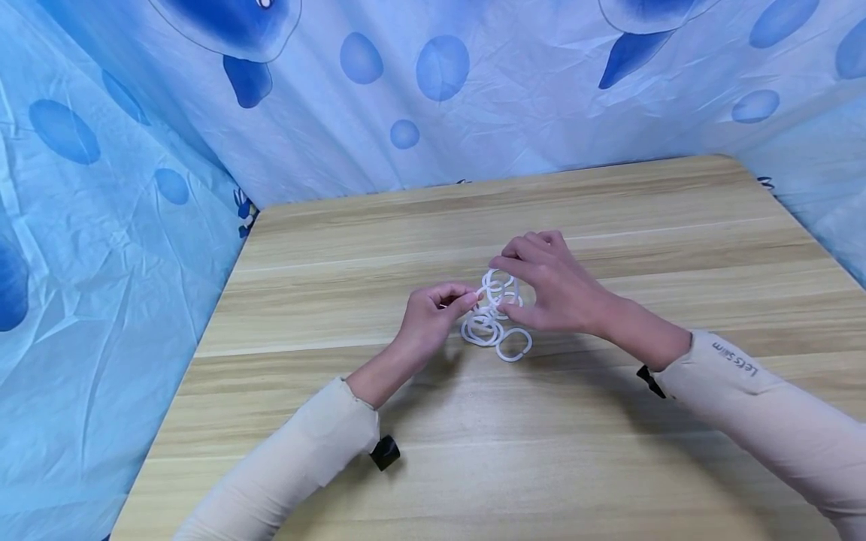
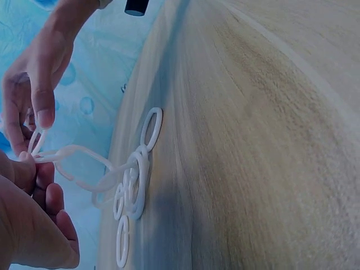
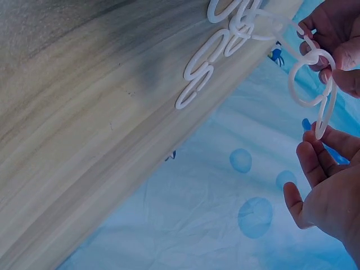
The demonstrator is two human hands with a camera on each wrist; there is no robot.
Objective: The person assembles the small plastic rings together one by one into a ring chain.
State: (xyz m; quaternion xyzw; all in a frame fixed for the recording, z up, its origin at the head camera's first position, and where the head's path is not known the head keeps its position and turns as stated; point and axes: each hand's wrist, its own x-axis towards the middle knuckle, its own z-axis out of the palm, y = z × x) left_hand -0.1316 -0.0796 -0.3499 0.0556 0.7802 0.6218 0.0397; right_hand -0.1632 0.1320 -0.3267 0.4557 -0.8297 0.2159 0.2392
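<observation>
White rings [image 3: 320, 130] at my fingertips, raised over the pile [image 1: 483, 343] of the same rings. Left hand [image 1: 428, 319], just left of the pile: thumb and index pinching a ring; can't tell if a second is caught there too. Right hand [image 1: 553, 287], on the pile's right and far side: thumb and index pinching a ring, other fingers off it. White loops run from the pile up to both hands; which ones interlink, can't tell.

Counts: hands, 2. Loose ring [image 1: 512, 359], 1, at the pile's near right edge, next to the stack. Rings overall: at least 7; overlap hides the exact number. Black pieces [image 1: 386, 453], 2, one at each cuff, nearer me than the pile.

Materials: rings smooth, plastic-looking, round, some with a small gap in the loop. Sleeves [image 1: 304, 443] cream fabric, dark lettering on the right one. Table [image 1: 473, 421] under the pile: pale wood grain, rounded far corner. Sheet [image 1: 304, 143] beyond and left of the pile: blue, creased, shiny, printed with darker blue ovals.
</observation>
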